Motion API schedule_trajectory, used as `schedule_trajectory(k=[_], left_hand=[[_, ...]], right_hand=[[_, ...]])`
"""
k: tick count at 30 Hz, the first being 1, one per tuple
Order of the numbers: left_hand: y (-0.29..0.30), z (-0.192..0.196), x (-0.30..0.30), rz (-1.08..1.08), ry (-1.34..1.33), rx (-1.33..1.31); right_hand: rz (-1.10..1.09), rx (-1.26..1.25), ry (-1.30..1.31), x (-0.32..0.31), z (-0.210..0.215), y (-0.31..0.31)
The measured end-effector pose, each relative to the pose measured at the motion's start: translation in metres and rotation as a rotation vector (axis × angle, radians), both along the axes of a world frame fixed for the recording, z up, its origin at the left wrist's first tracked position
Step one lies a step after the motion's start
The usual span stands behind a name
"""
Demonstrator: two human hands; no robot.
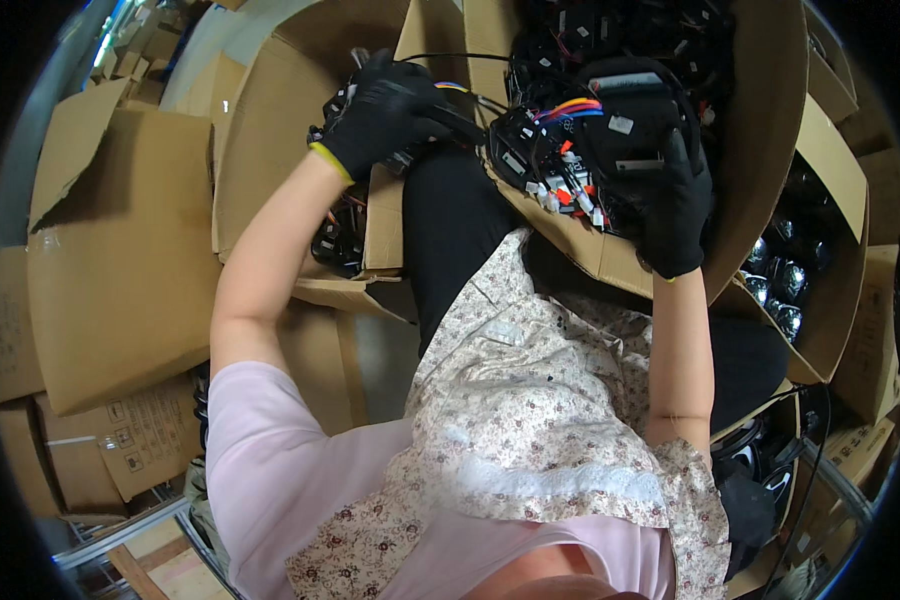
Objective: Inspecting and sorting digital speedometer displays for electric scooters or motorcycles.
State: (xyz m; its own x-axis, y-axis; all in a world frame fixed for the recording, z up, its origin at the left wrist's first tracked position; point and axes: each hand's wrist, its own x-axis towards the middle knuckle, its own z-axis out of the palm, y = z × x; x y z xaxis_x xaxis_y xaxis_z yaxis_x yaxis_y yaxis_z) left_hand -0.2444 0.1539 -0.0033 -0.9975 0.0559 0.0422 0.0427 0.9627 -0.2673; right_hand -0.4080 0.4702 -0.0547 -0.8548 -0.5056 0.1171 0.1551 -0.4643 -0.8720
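My right hand [676,205], in a black glove, is closed on the right side of a black electronic unit [620,125]. That unit has a pale label, and a bundle of orange, red and blue wires [572,108] crosses its left part. Below it hang several white and red plug connectors [568,192] at the rim of the right carton. Over the left carton, my left hand [385,110], gloved in black with a yellow cuff, has its fingers curled beside dark cabling. What they hold is hidden. A thin black cable [460,56] runs between the hands.
The right carton [770,120] holds many black wired units. More dark parts [340,235] lie in the left carton [270,150]. A box of shiny black wrapped items [788,280] stands at far right, and a large closed carton [120,230] at left. My legs lie between the cartons.
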Motion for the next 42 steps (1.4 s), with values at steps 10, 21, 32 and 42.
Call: schedule_trajectory(k=[10,21,32,42], left_hand=[[-0.055,0.143,0.072,-0.439,0.421,2.512],[0.078,0.023,0.024,0.079,0.276,2.764],[0.11,-0.052,0.019,0.381,0.401,2.903],[0.121,-0.07,0.017,0.239,0.42,1.943]], right_hand=[[-0.101,-0.098,0.067,-0.008,0.026,-0.013],[-0.15,0.26,0.187,0.018,-0.067,0.022],[0.227,0.712,1.11,0.056,-0.095,0.046],[-0.262,1.13,1.195,-0.04,-0.107,0.012]])
